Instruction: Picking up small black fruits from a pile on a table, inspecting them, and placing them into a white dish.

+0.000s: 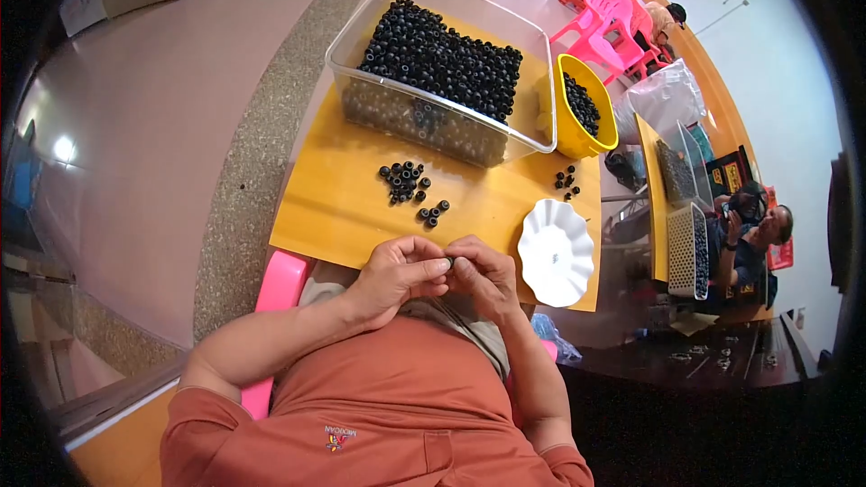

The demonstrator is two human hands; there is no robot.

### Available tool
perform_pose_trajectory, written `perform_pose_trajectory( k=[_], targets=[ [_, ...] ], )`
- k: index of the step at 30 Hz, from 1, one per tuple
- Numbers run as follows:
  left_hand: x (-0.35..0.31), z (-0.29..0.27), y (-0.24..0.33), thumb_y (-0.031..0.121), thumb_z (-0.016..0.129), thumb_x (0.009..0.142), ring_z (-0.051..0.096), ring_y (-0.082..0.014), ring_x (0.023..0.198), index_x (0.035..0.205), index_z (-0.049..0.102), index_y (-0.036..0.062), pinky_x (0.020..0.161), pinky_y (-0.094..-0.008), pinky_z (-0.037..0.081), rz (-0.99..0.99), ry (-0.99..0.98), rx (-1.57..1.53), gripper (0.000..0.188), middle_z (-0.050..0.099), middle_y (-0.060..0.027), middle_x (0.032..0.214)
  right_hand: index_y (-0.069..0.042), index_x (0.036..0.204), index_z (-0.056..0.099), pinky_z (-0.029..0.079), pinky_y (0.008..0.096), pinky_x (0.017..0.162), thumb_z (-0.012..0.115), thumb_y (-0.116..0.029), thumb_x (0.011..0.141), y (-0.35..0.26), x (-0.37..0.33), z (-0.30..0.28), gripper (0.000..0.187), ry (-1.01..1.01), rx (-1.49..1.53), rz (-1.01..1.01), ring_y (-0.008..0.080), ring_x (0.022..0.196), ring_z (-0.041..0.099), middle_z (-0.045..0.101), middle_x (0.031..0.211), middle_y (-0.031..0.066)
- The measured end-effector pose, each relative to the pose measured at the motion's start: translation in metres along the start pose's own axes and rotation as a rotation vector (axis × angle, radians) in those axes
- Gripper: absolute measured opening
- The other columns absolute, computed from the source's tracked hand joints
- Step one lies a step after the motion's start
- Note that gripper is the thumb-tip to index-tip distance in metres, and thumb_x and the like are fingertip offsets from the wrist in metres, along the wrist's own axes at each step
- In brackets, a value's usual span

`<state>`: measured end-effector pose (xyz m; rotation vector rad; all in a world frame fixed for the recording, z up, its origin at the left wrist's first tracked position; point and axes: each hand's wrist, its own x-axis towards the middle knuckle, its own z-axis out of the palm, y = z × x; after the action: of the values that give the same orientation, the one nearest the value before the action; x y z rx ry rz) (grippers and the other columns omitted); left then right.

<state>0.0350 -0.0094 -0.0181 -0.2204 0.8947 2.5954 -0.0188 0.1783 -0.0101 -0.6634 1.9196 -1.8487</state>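
Both hands meet over the near edge of the yellow table (334,207). Between their fingertips is a small dark round part (449,261), mostly hidden by the fingers. My left hand (401,275) pinches it from the left, and my right hand (487,280) closes on it from the other side. Just beyond them lies a loose group of small black round parts with holes (403,180), with a few more black parts (433,213) nearer my fingers. To the right of my right hand sits a white scalloped dish (557,257) with nothing visible in it.
A clear plastic bin (424,131) full of black parts stands at the table's back. Beside it is a yellow tub (603,140) of similar parts, with several loose ones (566,182) in front. Pink chairs (606,16) stand behind; another person (762,234) sits at right.
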Motion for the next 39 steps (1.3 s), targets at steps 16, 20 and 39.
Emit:
perform_pose_trajectory(
  k=[16, 20, 39],
  targets=[
    [0.001, 0.003, -0.003, 0.007, 0.065, 0.087, 0.063, -0.0127, 0.084, 0.096, 0.061, 0.0031, 0.077, -0.0279, 0.056, 0.058, 0.049, -0.017, 0.011, 0.062, -0.0042, 0.091, -0.002, 0.105, 0.065, 0.046, 0.0226, 0.072, 0.072, 0.004, 0.077, 0.011, -0.003, 0.007, 0.029, 0.076, -0.045, -0.186, 0.0131, 0.089, 0.057, 0.058, 0.101, 0.009],
    [0.002, 0.002, -0.003, 0.007, 0.065, 0.087, 0.063, -0.0124, 0.081, 0.094, 0.06, 0.0036, 0.075, -0.0274, 0.056, 0.041, 0.036, -0.021, 0.009, 0.062, -0.0035, 0.088, 0.0, 0.109, 0.064, 0.047, 0.0238, 0.07, 0.069, 0.007, 0.079, 0.006, 0.001, 0.009, 0.032, 0.055, -0.238, -0.316, 0.0151, 0.085, 0.058, 0.06, 0.1, 0.0127],
    [-0.002, 0.008, 0.001, 0.005, 0.065, 0.087, 0.064, -0.0134, 0.083, 0.102, 0.061, 0.0037, 0.077, -0.0278, 0.056, 0.034, 0.128, 0.016, 0.016, 0.064, -0.0044, 0.092, 0.001, 0.09, 0.065, 0.049, 0.0253, 0.065, 0.07, 0.008, 0.075, -0.025, -0.009, -0.003, 0.017, 0.223, -0.518, -0.361, 0.0159, 0.075, 0.061, 0.062, 0.085, 0.0102]
  ],
)
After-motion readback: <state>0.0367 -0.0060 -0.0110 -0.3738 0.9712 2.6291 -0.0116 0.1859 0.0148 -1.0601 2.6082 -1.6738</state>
